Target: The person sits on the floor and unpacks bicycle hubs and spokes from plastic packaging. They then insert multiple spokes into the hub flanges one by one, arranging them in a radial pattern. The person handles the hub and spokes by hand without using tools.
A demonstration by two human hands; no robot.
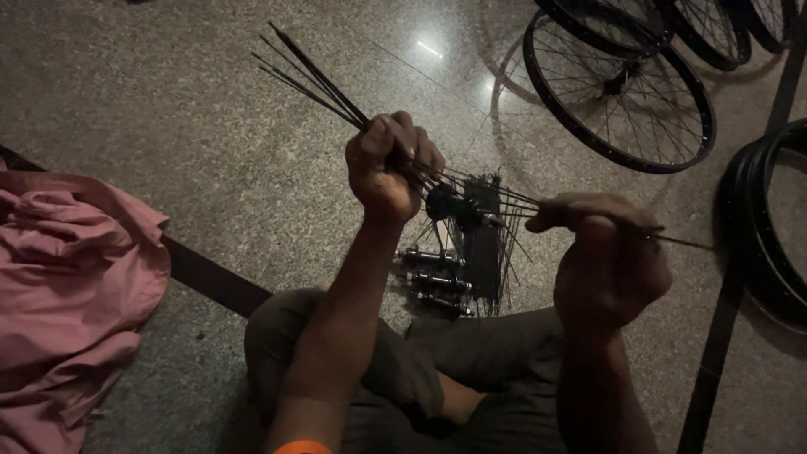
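Note:
My left hand (pixel 388 164) is closed around a bundle of thin black spokes (pixel 313 77) that fan up and to the left past the fist. A dark wheel hub (pixel 443 203) hangs just right of that fist with spokes threaded through it. My right hand (pixel 607 256) pinches a single spoke (pixel 683 241) that runs from the hub out to the right. Below the hands, several metal hubs (pixel 433 277) and a pile of loose black spokes (pixel 484 252) lie on the stone floor by my knees.
A spoked bicycle wheel (pixel 620 91) lies on the floor at the upper right, with more wheels behind it. Black rims (pixel 756 227) are stacked at the right edge. A pink cloth (pixel 67 286) lies at the left. A dark strip (pixel 210 277) crosses the floor.

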